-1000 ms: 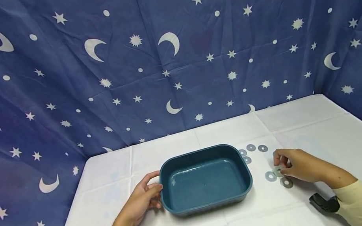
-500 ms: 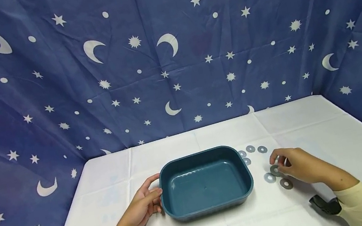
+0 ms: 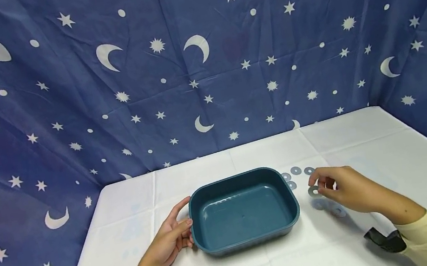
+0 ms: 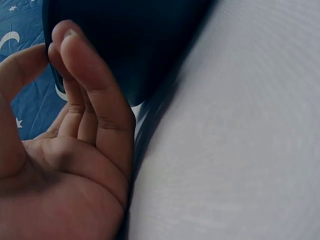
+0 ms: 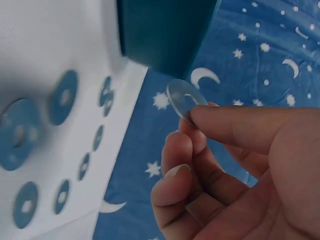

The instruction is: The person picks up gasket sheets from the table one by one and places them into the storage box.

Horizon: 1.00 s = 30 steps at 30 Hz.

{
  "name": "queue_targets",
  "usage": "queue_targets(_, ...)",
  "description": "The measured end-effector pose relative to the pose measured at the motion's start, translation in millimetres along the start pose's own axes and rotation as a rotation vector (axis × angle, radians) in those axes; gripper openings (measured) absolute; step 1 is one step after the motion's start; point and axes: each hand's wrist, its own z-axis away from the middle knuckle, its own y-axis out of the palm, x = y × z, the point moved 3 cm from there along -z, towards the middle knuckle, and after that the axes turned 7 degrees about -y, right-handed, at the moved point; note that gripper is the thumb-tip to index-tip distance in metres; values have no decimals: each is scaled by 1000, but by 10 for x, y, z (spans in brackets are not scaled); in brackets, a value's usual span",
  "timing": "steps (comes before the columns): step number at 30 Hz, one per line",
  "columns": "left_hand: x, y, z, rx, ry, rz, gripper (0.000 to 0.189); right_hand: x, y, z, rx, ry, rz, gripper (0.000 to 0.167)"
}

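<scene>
My right hand [image 3: 347,188] pinches a flat metal washer [image 3: 314,192] between thumb and fingertips, raised above the tabletop. In the right wrist view the washer [image 5: 177,100] stands tilted at the fingertips, its hole showing. Beyond it is a dark teal plastic bin [image 3: 244,217]. At the bin's left end, my left hand [image 3: 168,244] rests its thumb and relaxed fingers against the outside wall and rim. The left wrist view shows the fingers [image 4: 107,105] right at the bin's side, with nothing in the palm.
Several washers lie flat on the white cloth: a group by the bin's right back corner, including a washer [image 3: 296,170], and another washer [image 3: 339,211] under my right hand. A blue curtain [image 3: 201,59] with moons and stars closes off the back and sides.
My right hand has lifted the washer off the table and moved it slightly left and away from me. My left hand stays at the bin, which has barely moved.
</scene>
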Motion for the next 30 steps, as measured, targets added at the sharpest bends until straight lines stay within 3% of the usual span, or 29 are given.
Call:
queue_targets(11, 0, 12, -19, 5, 62, -4, 73, 303, 2, -163, -31, -68, -45, 27)
queue_targets(30, -31, 37, -2, -44, 7, -1, 72, 567, 542, -602, 73, -87, -162, 18)
